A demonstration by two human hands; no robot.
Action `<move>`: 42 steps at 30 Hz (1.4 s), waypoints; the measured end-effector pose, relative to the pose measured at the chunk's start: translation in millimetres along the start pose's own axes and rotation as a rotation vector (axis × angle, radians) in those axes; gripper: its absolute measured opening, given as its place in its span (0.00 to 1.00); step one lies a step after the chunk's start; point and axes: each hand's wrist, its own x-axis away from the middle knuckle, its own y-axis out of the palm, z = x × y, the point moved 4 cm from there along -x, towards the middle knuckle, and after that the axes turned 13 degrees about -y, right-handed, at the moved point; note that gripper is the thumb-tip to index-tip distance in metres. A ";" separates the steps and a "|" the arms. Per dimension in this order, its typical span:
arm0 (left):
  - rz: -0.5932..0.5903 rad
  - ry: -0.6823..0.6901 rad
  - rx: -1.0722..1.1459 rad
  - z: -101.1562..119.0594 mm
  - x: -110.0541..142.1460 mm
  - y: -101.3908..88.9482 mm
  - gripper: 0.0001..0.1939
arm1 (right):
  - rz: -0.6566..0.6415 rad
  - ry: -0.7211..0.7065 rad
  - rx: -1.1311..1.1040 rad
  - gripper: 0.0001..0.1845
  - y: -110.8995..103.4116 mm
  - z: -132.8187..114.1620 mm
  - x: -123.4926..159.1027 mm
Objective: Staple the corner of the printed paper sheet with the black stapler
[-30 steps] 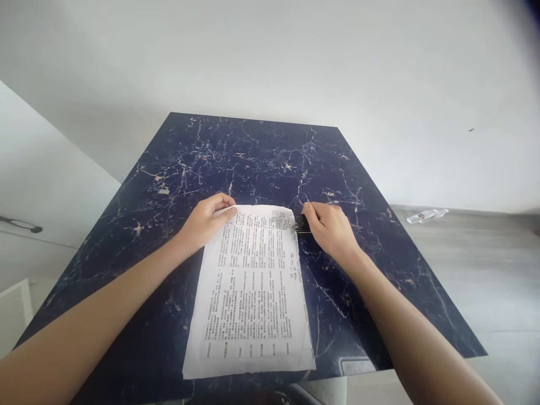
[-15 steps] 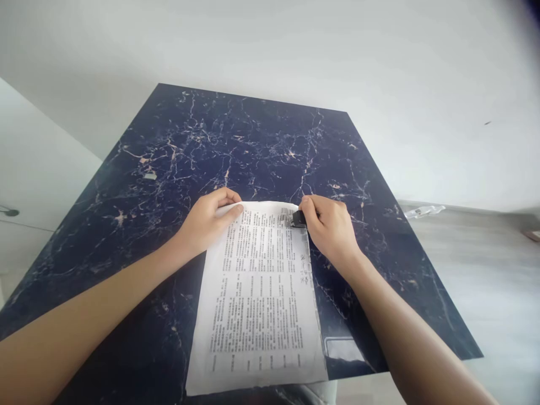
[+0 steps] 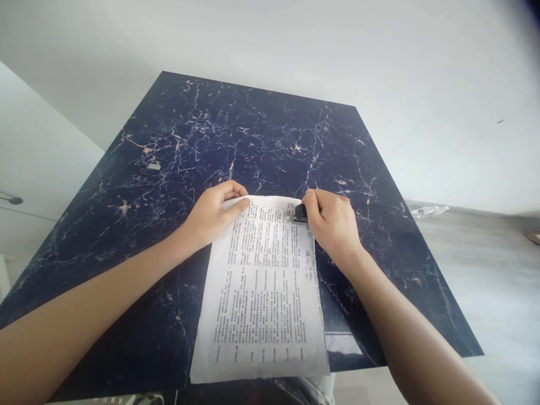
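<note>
A stack of printed paper sheets [image 3: 261, 281] lies lengthwise before me, its near end reaching the table's front edge. My left hand [image 3: 213, 211] pinches the far left corner, thumb on top and fingers curled at the edge. At the far right corner, my right hand [image 3: 335, 222] is closed around what looks like a black stapler [image 3: 301, 213]. Only its blocky black end shows, over the paper's corner; the rest is hidden in the fist. Handwritten marks run along the right margin of the top sheet.
The dark blue marbled table [image 3: 261, 140] has its far edge near a pale wall [image 3: 270, 39]. A small pale flat piece [image 3: 154, 166] is on the table at left. A white plastic wrapper [image 3: 430, 211] lies on the floor to the right.
The view has shifted slightly, so the table, paper and hands sit a little higher and further right. Both hands keep their hold at the same corners.
</note>
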 end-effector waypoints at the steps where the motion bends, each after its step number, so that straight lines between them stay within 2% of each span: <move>1: 0.001 0.001 0.001 -0.4 -0.2 -0.1 0.05 | -0.004 -0.005 0.010 0.24 0.2 -0.5 0.0; 7: 0.005 0.006 -0.020 -0.7 -0.5 -0.3 0.06 | -0.031 -0.023 0.097 0.24 2.0 -3.9 0.3; 25: 0.010 0.004 -0.009 -1.1 0.2 0.7 0.05 | -0.041 -0.018 0.155 0.24 3.7 -8.1 1.0; 36: 0.026 -0.009 -0.014 -1.0 1.2 0.7 0.05 | -0.050 -0.060 0.237 0.25 6.3 -10.9 1.7; 42: 0.036 -0.008 -0.021 -1.4 1.2 0.9 0.05 | -0.101 -0.141 0.344 0.24 10.1 -17.1 1.5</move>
